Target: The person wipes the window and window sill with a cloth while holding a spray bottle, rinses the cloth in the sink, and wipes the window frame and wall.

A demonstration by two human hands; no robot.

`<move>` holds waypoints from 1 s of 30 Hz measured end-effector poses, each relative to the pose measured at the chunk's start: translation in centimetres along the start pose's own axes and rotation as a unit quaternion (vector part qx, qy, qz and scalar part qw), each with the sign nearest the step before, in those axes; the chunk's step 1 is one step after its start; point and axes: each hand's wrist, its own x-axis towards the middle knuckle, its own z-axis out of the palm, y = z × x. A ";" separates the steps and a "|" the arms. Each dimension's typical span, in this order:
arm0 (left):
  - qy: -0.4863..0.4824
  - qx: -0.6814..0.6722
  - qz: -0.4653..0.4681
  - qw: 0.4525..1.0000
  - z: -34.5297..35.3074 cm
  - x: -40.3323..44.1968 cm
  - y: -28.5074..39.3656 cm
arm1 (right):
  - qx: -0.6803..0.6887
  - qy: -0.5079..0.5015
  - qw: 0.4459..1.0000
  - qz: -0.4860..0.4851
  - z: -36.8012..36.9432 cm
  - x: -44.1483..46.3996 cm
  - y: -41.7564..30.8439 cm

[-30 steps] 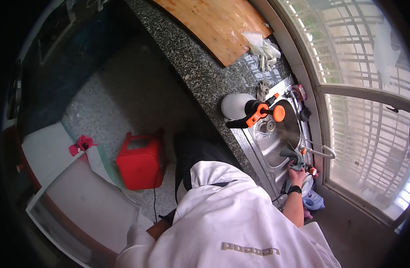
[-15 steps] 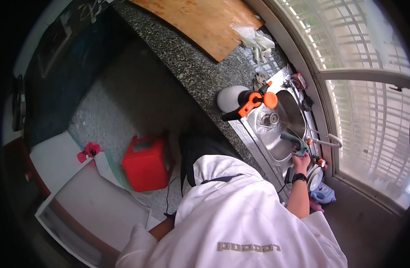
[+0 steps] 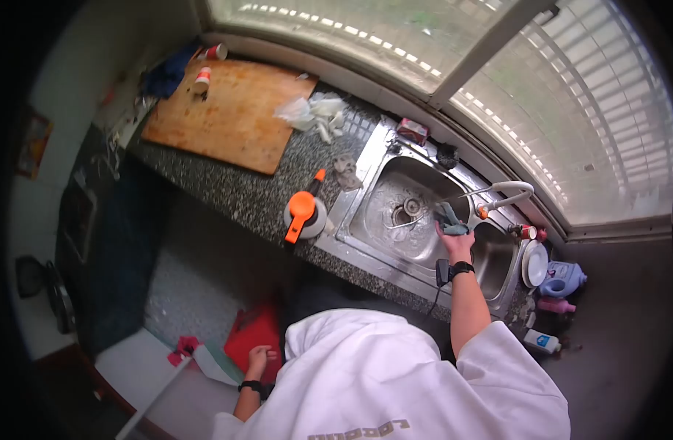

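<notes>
My right hand is closed around a wet grey-green cloth above the steel sink, near the divider between its two bowls. A thin stream from the white faucet runs down beside the cloth into the larger bowl. Low on the left, my left hand hangs beside my body in front of the red stool. It holds nothing, its fingers loosely bent and apart.
A spray bottle with an orange top stands at the counter's front edge. Behind it lie a grey rag, crumpled plastic bags and a wooden board. White plates and a blue jug sit right of the sink.
My view has turned toward the counter and sink. The cloth stays in my right hand, now nearer the water stream. My left hand has come into sight by the stool.
</notes>
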 end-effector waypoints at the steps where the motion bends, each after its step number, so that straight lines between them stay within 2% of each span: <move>1: 0.018 -0.042 0.007 0.999 -0.6 0.0 1.0 | 0.018 -0.003 1.000 0.001 -0.1 1.7 -0.2; 5: 0.031 0.056 0.069 0.996 -1.3 -0.2 5.6 | -0.026 -0.142 0.988 0.055 0.4 7.2 -0.1; 9: 0.036 0.156 0.151 0.976 1.1 -1.2 11.9 | 0.038 -0.114 0.993 0.013 3.2 7.7 0.6; 11: 0.041 0.166 0.190 0.967 3.7 -2.8 15.5 | 0.049 -0.094 0.994 0.020 2.7 10.0 1.1; 12: 0.047 0.172 0.212 0.961 5.4 -4.0 17.3 | 0.103 -0.045 0.991 0.077 1.7 12.0 1.7; 15: 0.050 0.185 0.240 0.952 9.3 -6.9 20.5 | 0.091 -0.045 0.993 0.067 -0.4 13.5 2.8; 17: 0.050 0.222 0.266 0.937 11.4 -8.3 21.8 | 0.076 -0.057 0.994 0.051 -0.6 13.7 3.3; 19: 0.059 0.237 0.283 0.928 13.5 -9.8 23.0 | 0.114 -0.119 0.972 0.170 1.9 9.7 1.3; 20: 0.064 0.242 0.294 0.923 14.5 -10.4 23.6 | 0.090 -0.083 0.975 0.183 2.7 9.1 0.9; 23: 0.079 0.275 0.320 0.903 17.0 -11.7 25.3 | 0.052 -0.097 0.978 0.176 -0.6 15.9 3.0; 24: 0.084 0.291 0.321 0.897 18.1 -12.4 26.2 | 0.067 -0.047 0.981 0.176 0.4 15.6 3.0; 25: 0.084 0.298 0.323 0.894 18.8 -12.7 26.7 | 0.074 -0.046 0.981 0.176 0.9 14.9 2.7; 27: 0.081 0.310 0.336 0.885 20.1 -13.0 27.6 | 0.113 -0.123 0.967 0.194 1.5 14.3 2.3; 30: 0.075 0.328 0.339 0.879 20.6 -12.0 27.8 | 0.109 -0.100 0.967 0.210 1.3 14.2 2.3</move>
